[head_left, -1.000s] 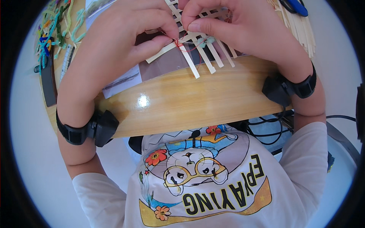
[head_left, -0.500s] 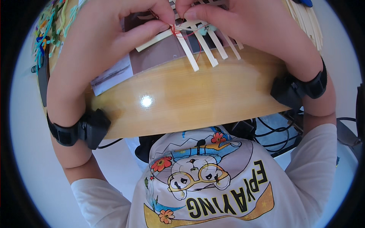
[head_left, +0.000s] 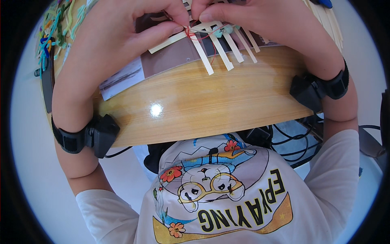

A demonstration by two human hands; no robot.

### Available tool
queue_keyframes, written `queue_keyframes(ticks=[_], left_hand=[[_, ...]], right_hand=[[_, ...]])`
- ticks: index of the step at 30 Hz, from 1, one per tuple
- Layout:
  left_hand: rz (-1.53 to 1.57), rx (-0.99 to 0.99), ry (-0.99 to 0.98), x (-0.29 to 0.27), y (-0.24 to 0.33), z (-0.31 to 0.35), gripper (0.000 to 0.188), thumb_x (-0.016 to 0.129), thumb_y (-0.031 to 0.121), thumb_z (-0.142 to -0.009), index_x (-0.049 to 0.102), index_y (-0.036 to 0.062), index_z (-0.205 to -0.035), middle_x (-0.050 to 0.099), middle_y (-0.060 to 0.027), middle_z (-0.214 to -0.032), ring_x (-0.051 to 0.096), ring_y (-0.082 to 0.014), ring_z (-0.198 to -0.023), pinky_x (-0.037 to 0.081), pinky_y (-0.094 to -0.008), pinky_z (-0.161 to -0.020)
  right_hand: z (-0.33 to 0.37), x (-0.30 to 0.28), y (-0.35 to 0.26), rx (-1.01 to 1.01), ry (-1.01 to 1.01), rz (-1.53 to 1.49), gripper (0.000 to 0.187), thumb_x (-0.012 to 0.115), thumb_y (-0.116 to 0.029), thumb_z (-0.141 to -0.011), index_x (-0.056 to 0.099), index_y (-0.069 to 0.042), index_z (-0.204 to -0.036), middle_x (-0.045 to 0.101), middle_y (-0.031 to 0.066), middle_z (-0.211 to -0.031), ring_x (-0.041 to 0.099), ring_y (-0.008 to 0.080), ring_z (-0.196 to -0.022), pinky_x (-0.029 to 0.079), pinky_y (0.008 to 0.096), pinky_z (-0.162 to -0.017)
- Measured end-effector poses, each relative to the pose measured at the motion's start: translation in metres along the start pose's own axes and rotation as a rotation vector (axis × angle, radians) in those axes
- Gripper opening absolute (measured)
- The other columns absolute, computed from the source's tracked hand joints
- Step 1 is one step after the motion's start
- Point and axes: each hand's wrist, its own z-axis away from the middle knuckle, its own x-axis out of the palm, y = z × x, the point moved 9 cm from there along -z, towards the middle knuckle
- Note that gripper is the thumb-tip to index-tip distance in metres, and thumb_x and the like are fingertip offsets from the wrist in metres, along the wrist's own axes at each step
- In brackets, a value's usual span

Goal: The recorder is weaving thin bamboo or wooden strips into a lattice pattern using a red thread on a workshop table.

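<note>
Pale flat strips [head_left: 220, 55], woven crosswise like bamboo splints, spread out beneath my hands at the top of the view. My left hand [head_left: 152, 26] is closed in a pinch on a thin red thread [head_left: 195, 35] at the left corner of the weave. Close beside it, my right hand [head_left: 231, 16] pinches the same thread between thumb and finger. Loops of thread gather around one strip, and a loose tail hangs down between strips. A pale green lump [head_left: 222, 31] sits on the weave under my right thumb. The far part of the weave is hidden by my hands.
The wooden table [head_left: 162, 95] has its curved near edge before my body. A printed sheet [head_left: 124, 79] lies under the weave's left side. Coloured yarn [head_left: 46, 44] is heaped at far left; more pale strips [head_left: 331, 28] lie at far right. Black cables [head_left: 294, 142] hang below the edge.
Both hands keep their pinch and have shifted very slightly right with the thread. The weave has also turned or slid a little, showing more strip ends near my right hand.
</note>
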Motion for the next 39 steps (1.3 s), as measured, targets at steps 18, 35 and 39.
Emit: queue_keyframes(ticks=[18,35,39], left_hand=[[-0.025,-0.008,-0.007,0.002,0.001,-0.003,0.011,0.080,0.006,-0.080,0.075,0.0067,-0.090,0.069,-0.0064,-0.091,0.064,-0.0240,-0.087,0.050,-0.0341,-0.079],[-0.017,-0.001,0.011,0.003,0.006,-0.005,0.012,0.081,0.006,-0.079,0.075,0.0073,-0.090,0.069,-0.0060,-0.089,0.065,-0.0237,-0.086,0.051,-0.0333,-0.078],[-0.038,0.005,0.021,0.002,0.012,-0.005,0.013,0.081,0.006,-0.079,0.075,0.0069,-0.090,0.069,-0.0065,-0.089,0.065,-0.0238,-0.086,0.051,-0.0332,-0.078]], right_hand=[[-0.001,0.005,-0.007,-0.049,-0.039,0.126,0.007,0.075,-0.009,-0.088,0.074,-0.007,-0.095,0.063,0.0089,-0.095,0.060,0.0282,-0.098,0.048,0.0384,-0.088],[0.000,0.009,0.009,-0.007,-0.033,-0.022,0.009,0.077,-0.011,-0.087,0.075,-0.006,-0.095,0.066,0.0090,-0.094,0.062,0.0266,-0.094,0.051,0.0360,-0.085],[-0.001,0.011,0.017,-0.008,-0.020,0.154,0.009,0.077,-0.011,-0.087,0.075,-0.007,-0.095,0.065,0.0090,-0.095,0.061,0.0271,-0.096,0.050,0.0370,-0.087]])
